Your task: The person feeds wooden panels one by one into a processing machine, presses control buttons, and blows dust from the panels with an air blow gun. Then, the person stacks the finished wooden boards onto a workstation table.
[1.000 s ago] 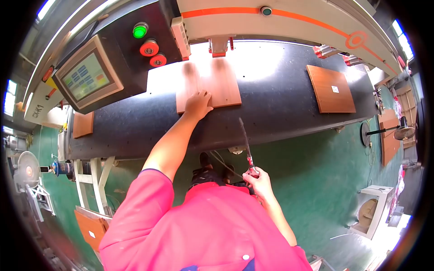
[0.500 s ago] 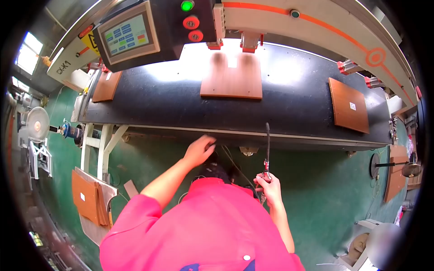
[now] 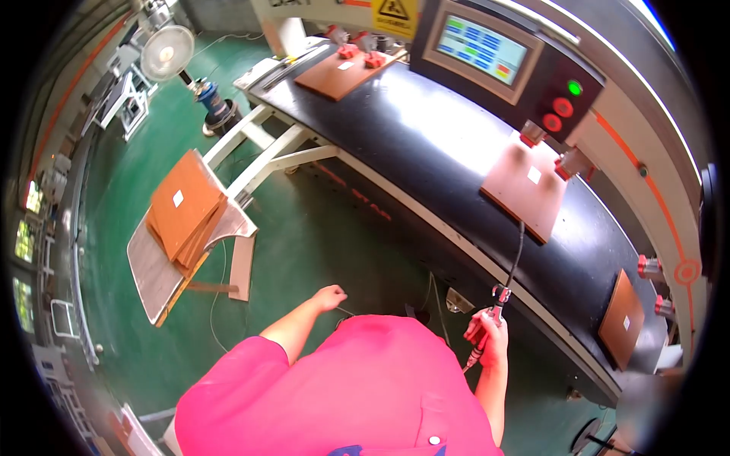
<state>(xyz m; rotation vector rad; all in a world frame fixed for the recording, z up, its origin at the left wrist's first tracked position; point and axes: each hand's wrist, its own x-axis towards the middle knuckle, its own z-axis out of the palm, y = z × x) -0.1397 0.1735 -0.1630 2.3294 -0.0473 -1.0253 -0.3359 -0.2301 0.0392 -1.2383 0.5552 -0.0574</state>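
My right hand [image 3: 489, 334] is wrapped round an air blow gun [image 3: 498, 300] with red and metal parts and a long dark nozzle. The nozzle points up towards the front edge of a brown wooden panel [image 3: 525, 186] on the black table. My left hand [image 3: 328, 297] hangs over the green floor, fingers curled in, with nothing seen in it. Two more brown panels lie on the table: one at the far left end [image 3: 334, 74], under red-tipped clamps, and one at the right end [image 3: 621, 323].
A machine beam with a touch-screen panel [image 3: 480, 47] spans the black table [image 3: 365, 114]. Left of me, several stacked brown panels [image 3: 186, 201] rest on a low stand [image 3: 144, 262]. A fan [image 3: 167, 52] stands beyond, and a thin hose crosses the floor.
My view has turned left, bringing the panel stack and the table's left end closer. The air blow gun is still in my right hand. My left hand has moved away from the table edge.
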